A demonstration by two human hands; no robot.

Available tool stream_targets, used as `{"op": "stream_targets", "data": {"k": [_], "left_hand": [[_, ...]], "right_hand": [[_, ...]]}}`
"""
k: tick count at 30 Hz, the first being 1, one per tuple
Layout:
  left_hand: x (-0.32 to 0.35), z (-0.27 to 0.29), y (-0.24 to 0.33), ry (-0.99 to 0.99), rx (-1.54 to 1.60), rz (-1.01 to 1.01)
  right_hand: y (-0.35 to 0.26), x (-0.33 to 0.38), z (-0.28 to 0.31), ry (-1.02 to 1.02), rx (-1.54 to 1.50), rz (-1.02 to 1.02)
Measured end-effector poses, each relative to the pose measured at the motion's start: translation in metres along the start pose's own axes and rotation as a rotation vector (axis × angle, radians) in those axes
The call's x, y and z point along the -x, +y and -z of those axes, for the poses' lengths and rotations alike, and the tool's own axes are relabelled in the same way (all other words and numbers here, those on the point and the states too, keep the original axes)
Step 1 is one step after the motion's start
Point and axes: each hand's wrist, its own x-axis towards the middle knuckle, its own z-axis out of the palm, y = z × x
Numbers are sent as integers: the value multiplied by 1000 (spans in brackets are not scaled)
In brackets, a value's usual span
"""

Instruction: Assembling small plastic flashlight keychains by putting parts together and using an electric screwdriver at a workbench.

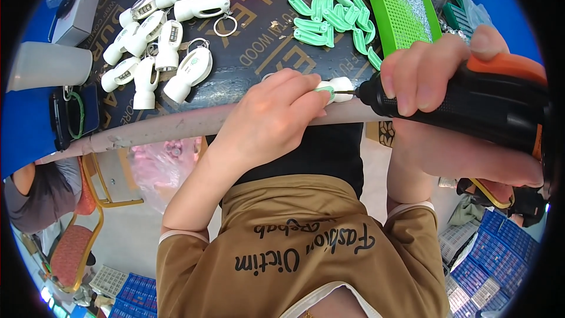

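Between left hand fingertips, white piece.

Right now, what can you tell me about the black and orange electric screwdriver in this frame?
The black and orange electric screwdriver is a chunky handheld tool with a textured black grip and an orange upper casing, plastic by its look. It lies roughly level, its thin metal bit pointing left into a small white and green plastic part. The right hand wraps its front end, thumb on the orange top. The left hand pinches the small part above the table's pale edge.
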Motion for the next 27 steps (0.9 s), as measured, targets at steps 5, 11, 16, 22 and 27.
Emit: {"op": "stream_targets", "data": {"k": [5, 11, 16, 22, 27], "left_hand": [[-1, -2, -1, -2, 16, -8], [0, 2, 0, -16, -29, -10], [-1, -2, 1, 16, -4, -12], [0, -2, -1, 23, 1, -15], [-2, -2, -1, 24, 10, -17]], "right_hand": [[2, -1, 4, -48, 11, 12], [2, -3, 4, -134, -19, -17], [0, -6, 0, -133, 12, -14], [1, -8, -8, -136, 34, -15], [0, -6, -10, -115, 60, -7]]}}
